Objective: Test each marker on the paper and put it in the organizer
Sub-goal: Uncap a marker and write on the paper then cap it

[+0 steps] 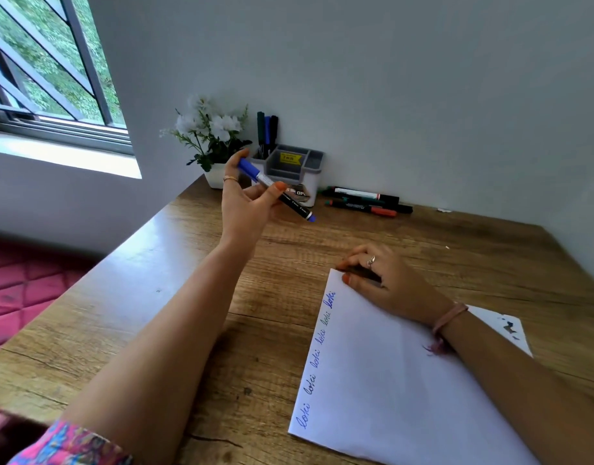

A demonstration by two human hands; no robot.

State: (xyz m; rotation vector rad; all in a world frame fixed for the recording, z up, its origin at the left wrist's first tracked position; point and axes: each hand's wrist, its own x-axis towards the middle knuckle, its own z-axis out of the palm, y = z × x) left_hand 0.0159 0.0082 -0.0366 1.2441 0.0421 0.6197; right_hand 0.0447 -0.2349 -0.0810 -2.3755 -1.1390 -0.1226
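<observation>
Window (50, 72) at far left, above a pink quilted surface (23, 280). Wooden desk (154, 297) runs from the left edge to the wall. Potted white flowers (210, 135) stand at the desk's back edge, just left of the grey organizer (297, 169). Three capped markers (267, 134) stand upright in the organizer's left rear compartment.

Left hand (245, 203) is raised above the desk in front of the organizer; its fingers (233, 162) and thumb grip a blue marker (275, 191), cap on, tilted with one end toward the flowers.

Loose markers (366, 199) lie flat in a cluster just right of the organizer, near the wall.

Paper (406, 374) lies at the desk's near right, with blue handwriting along its left edge. Right hand (383, 280) rests on the paper's far corner, fingers curled around a dark object; its identity cannot be told.
</observation>
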